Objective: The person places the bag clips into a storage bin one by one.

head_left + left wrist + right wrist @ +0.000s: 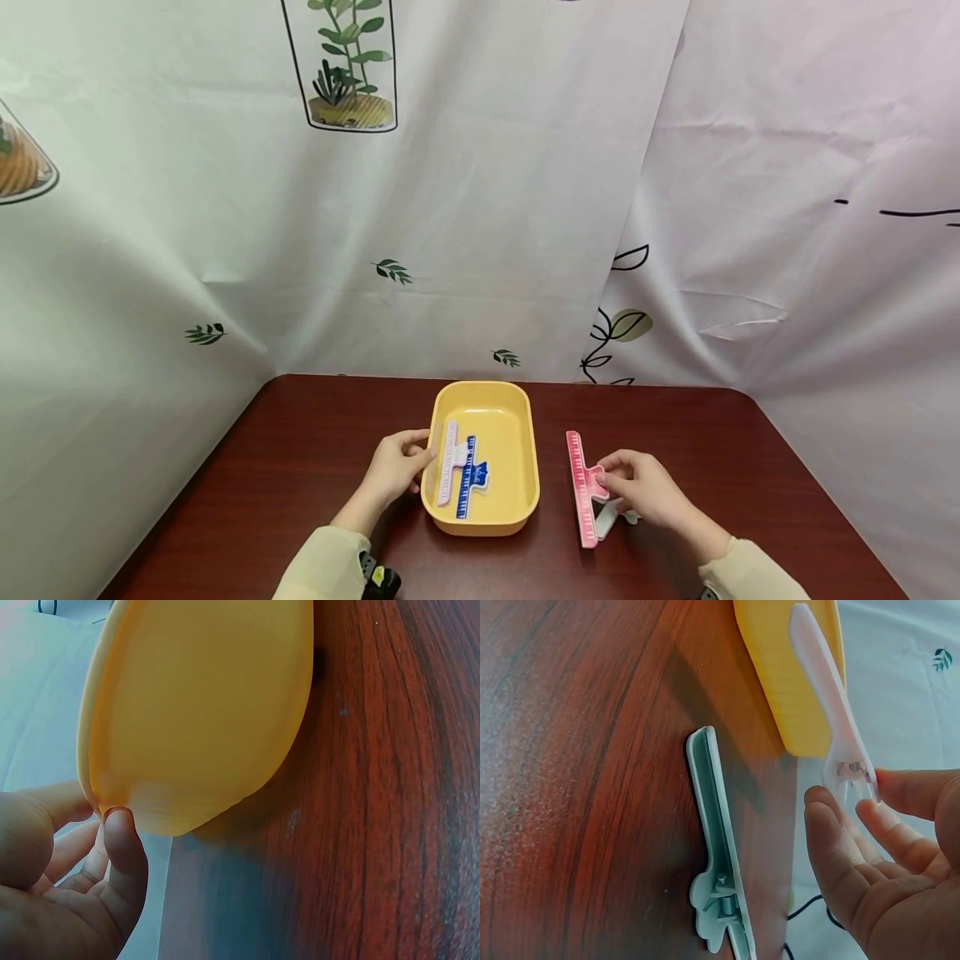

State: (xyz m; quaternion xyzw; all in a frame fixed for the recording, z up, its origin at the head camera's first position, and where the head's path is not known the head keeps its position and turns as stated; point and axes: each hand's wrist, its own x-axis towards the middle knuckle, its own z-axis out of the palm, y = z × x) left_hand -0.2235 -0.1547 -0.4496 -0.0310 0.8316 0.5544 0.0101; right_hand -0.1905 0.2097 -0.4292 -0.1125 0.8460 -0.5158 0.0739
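My left hand pinches the left rim of a yellow tray, thumb on one side of the wall and fingers on the other. Inside the tray lie a pale pink ruler clip and a blue ruler clip, side by side. To the right of the tray, my right hand holds a pink ruler clip by its handle between thumb and fingers. The right wrist view has this clip raised off the table. Below it a whitish-green clip rests on the tabletop, partly covered by the pink clip in the head view.
Dark reddish-brown wood makes up the tabletop. A white cloth with printed plants hangs behind the table and along its sides. Dark cables show past the table edge in the right wrist view.
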